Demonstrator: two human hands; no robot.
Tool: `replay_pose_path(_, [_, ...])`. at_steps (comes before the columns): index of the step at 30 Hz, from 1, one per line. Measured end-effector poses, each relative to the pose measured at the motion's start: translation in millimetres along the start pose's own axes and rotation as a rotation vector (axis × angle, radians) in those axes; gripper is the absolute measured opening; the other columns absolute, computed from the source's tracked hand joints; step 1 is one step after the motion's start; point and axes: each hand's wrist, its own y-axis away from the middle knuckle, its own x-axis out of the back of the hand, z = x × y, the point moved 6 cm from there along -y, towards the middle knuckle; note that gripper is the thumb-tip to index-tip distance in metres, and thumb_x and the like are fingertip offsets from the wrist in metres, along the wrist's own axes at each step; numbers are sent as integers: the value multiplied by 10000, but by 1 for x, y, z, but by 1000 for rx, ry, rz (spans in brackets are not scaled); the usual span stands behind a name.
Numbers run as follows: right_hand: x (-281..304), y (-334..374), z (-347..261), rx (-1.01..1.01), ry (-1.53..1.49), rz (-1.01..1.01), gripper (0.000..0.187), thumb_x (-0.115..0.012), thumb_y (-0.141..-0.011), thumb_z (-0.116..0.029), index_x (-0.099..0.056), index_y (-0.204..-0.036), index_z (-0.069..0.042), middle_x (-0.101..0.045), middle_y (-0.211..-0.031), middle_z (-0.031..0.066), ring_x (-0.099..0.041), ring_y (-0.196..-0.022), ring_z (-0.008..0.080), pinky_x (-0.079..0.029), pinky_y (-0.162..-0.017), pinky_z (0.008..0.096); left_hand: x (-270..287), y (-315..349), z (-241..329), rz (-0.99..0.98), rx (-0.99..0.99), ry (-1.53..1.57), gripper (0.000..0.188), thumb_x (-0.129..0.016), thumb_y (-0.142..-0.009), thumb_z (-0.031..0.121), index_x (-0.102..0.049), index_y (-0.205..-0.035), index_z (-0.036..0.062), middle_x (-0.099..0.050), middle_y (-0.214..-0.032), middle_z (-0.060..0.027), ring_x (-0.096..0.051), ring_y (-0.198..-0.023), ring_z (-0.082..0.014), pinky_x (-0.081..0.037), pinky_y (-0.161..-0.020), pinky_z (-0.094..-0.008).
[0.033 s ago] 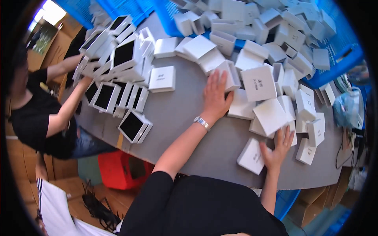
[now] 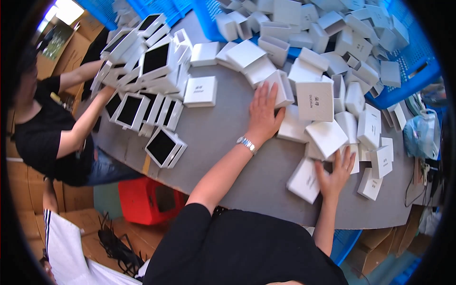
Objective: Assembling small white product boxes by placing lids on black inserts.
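The right hand [image 2: 336, 173] lay nearest, fingers spread flat, touching a white box [image 2: 305, 181] at the grey table's [image 2: 228, 137] near edge and gripping nothing. Farther out, the left hand [image 2: 263, 113], a watch [image 2: 246, 144] at its wrist, pressed open-palmed against an open box [image 2: 281, 88] on the edge of the white pile. Across the table to the left stood black-lined boxes [image 2: 161, 146], where another person's arm [image 2: 88, 121] reached. Beyond, blue crates [image 2: 403, 85] held more boxes.

white square boxes [image 2: 315, 100] heaped on the grey table; black-lined open boxes [image 2: 161, 147] stacked left.
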Motion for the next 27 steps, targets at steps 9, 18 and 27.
replay_pose_path(9, [-9, -84, 4, -28, 30, -108, 649, -755, -823, -410, -625, -1342, -43, -491, -1513, 202, -351, -1451, 429, -325, -1186, 501, 137, 63, 17, 65, -12, -262, 593, -810, -744, 258, -636, -1286, 94, -416, -1513, -189, -281, -1465, -388, -213, -1206, -528])
replay_pose_path(18, [-3, 12, -92, 249, 133, 3, 836, -835, -709, -511, -559, -1423, -176, -478, -1478, 205, -449, -1312, 459, -420, -1061, 533, 294, 163, -111, -36, 274, -649, 776, -874, -704, 312, -527, -1365, 101, -463, -1416, -214, -405, -1324, -413, -351, -1126, -521])
replay_pose_path(27, [25, 42, -86, 567, -210, -483, 630, -767, -713, -364, -639, -1305, -191, -495, -1481, 132, -327, -1454, 418, -205, -1161, 668, 221, 145, 15, -420, -73, 2, 841, -804, -601, 97, -539, -1399, 128, -492, -1462, -127, -396, -1370, -382, -340, -1158, -480])
